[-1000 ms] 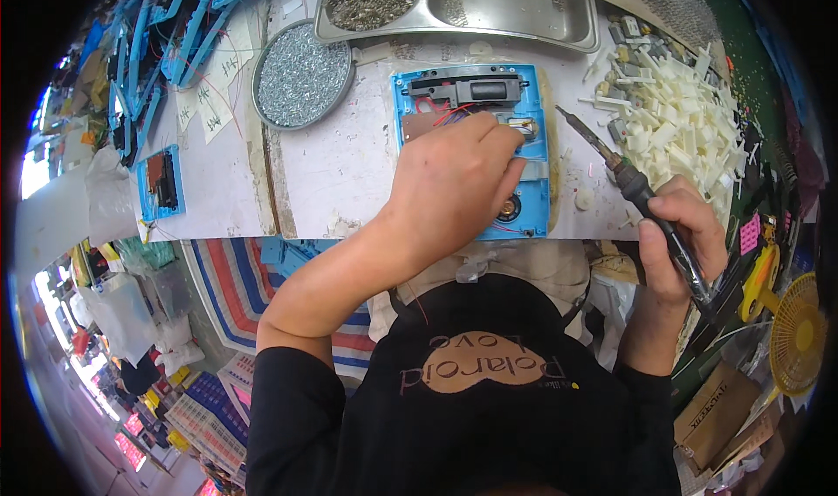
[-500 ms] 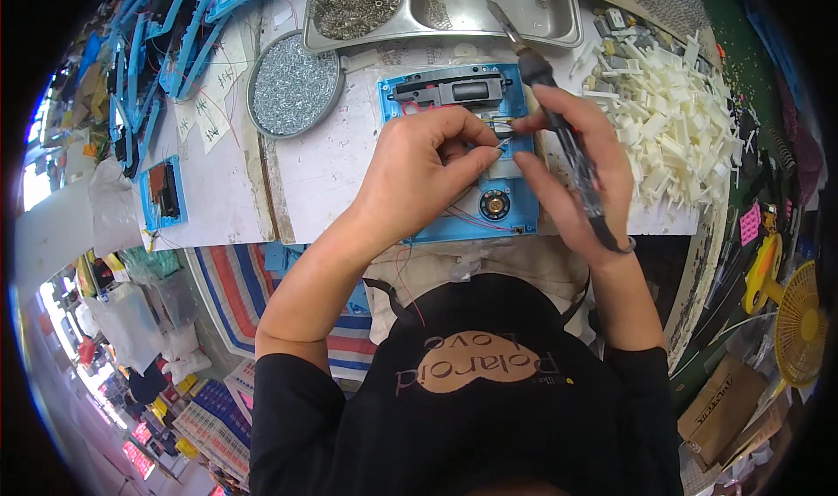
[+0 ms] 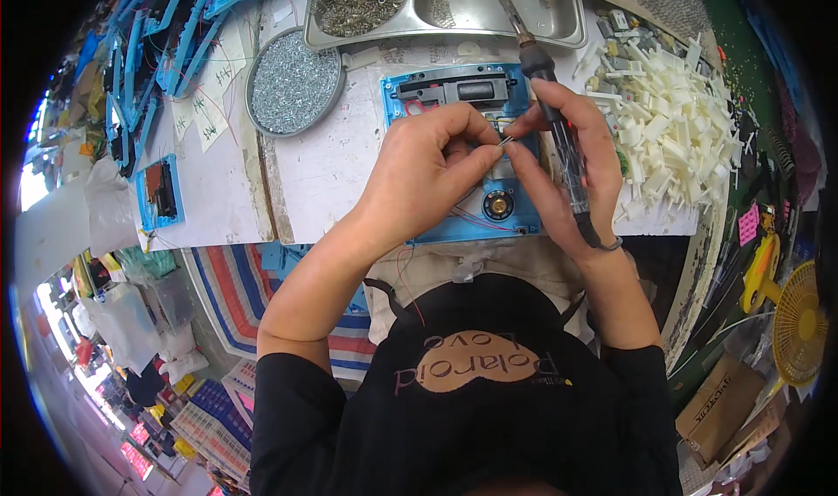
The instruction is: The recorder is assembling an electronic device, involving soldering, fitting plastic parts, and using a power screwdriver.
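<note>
A blue plastic housing (image 3: pixel 463 227) lies on the table before me, holding a black module (image 3: pixel 476 91) along its far side and a small round speaker (image 3: pixel 498 205) at its near right. Over its middle, my left hand (image 3: pixel 428 164) is closed, thumb and forefinger pinching thin wires (image 3: pixel 506 141). My right hand (image 3: pixel 602 169) grips a soldering iron (image 3: pixel 538 60), its tip pointing away over the metal tray. Thumb and forefinger of that same hand meet the wires beside my left fingertips. My fingers partly hide the housing's middle.
A round dish (image 3: pixel 295 135) of small screws stands left of the housing. Beyond is a metal tray (image 3: pixel 559 35) with springs (image 3: pixel 358 6). White plastic parts (image 3: pixel 668 134) are heaped at right. Blue housings (image 3: pixel 179 47) pile up far left; a yellow fan (image 3: pixel 796 321) stands at right.
My right thumb and forefinger have closed in on the wires at my left fingertips. The soldering iron has shifted slightly and stands a little more upright. My left hand has barely moved.
</note>
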The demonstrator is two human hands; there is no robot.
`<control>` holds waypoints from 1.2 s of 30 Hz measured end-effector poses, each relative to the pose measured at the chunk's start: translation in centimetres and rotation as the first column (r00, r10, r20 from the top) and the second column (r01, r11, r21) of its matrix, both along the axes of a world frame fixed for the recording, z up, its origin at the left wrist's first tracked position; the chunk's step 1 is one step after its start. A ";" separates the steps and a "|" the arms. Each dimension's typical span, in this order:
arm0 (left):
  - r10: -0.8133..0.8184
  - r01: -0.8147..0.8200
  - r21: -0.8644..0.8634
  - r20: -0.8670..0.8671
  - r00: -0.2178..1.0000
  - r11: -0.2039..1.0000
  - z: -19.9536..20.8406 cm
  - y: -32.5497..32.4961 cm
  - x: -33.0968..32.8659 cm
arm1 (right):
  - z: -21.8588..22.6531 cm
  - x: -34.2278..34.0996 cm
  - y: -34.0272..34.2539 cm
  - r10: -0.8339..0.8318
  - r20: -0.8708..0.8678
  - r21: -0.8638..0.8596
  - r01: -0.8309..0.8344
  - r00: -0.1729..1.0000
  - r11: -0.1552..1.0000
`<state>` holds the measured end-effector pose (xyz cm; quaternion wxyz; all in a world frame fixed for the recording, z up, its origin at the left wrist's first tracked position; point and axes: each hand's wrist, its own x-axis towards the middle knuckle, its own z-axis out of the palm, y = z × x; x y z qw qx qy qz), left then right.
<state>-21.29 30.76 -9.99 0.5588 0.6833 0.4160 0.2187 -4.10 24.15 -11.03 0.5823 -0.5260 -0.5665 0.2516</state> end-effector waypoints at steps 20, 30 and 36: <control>-0.376 0.403 0.411 -0.149 0.915 0.818 0.9 0.7 -1.5 | 3.9 10.0 -7.2 0.169 -0.234 -0.120 -0.201 0.957 0.972; -0.433 0.487 0.458 -0.226 0.873 0.743 0.9 1.6 -1.4 | 2.4 9.5 -3.9 0.497 -0.093 -0.187 -0.506 0.863 0.842; -0.444 0.499 0.473 -0.232 0.866 0.726 0.9 1.7 -1.4 | 2.7 8.9 -3.2 0.509 -0.055 -0.184 -0.510 0.859 0.840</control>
